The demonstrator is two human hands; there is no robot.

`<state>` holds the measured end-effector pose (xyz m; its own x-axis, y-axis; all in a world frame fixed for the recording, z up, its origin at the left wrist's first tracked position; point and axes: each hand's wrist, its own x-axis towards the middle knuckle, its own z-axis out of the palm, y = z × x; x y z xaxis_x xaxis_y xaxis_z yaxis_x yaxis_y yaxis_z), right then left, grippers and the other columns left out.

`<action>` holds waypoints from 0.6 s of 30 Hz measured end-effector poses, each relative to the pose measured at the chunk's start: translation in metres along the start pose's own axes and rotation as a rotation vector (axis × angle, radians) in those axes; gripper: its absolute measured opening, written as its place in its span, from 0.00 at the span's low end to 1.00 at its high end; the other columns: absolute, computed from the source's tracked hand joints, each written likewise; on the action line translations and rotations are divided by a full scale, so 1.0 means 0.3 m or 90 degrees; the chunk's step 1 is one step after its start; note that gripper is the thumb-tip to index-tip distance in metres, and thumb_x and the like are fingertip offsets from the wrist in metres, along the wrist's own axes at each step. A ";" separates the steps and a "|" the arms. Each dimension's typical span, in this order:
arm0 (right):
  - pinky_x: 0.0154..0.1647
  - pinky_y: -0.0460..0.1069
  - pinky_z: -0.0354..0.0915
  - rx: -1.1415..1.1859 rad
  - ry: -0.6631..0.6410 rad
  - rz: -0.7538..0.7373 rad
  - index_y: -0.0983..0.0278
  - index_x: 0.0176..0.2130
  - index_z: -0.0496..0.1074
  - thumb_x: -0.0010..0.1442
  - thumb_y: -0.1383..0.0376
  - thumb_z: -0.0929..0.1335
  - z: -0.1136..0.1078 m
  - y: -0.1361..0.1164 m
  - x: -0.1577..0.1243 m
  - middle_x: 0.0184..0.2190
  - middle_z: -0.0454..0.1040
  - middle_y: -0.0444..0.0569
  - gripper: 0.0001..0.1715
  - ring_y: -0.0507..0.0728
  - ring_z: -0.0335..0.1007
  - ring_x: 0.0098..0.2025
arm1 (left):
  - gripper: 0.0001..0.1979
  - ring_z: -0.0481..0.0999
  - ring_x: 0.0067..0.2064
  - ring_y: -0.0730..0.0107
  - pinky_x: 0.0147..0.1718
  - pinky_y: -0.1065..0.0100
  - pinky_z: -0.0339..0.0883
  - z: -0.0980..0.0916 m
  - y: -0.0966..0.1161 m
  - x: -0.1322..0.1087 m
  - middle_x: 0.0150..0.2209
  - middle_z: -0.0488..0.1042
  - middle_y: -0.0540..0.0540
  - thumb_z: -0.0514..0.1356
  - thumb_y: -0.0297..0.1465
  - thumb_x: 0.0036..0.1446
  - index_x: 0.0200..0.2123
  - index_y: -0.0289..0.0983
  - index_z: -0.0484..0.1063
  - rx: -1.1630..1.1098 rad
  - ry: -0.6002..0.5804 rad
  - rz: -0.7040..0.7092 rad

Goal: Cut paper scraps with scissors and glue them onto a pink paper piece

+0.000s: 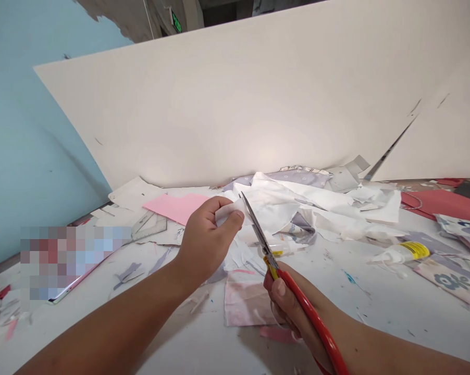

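Between the thumb and fingers of my left hand (pixel 206 237) is a small white piece (pixel 230 208), paper or cloth, I cannot tell which. My right hand (pixel 293 297) grips a pair of scissors (pixel 260 234) with red and yellow handles, the blades pointing up and to the left. The blades are slightly parted, their tips close to the right edge of the white piece. Below the hands, a pale pink patterned square (pixel 245 302) lies on the white table. Crumpled white cloth (pixel 285 203) is heaped behind the scissors.
A glue bottle with a yellow label (pixel 412 251) lies at right, near a patterned fabric piece (pixel 449 281) and red sheets (pixel 446 208). Pink paper (pixel 176 207), a clear set square (pixel 151 226) and a blurred tablet-like device (pixel 78 260) are at left. A white board (pixel 235 104) stands behind.
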<state>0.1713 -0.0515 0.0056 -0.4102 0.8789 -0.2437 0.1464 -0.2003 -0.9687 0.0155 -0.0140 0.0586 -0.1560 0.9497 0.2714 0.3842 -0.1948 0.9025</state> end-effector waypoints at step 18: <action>0.34 0.53 0.70 0.024 -0.034 -0.050 0.60 0.27 0.55 0.50 0.37 0.57 -0.008 0.032 0.017 0.23 0.50 0.38 0.30 0.48 0.45 0.23 | 0.06 0.60 0.20 0.78 0.18 0.76 0.54 0.003 -0.066 0.024 0.18 0.64 0.55 0.57 0.35 0.50 0.25 0.40 0.65 -0.092 0.003 0.009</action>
<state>0.1728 -0.0478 -0.0050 -0.4665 0.8684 -0.1681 0.0781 -0.1489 -0.9858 0.0077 -0.0030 0.0426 -0.1556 0.9457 0.2853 0.2516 -0.2413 0.9372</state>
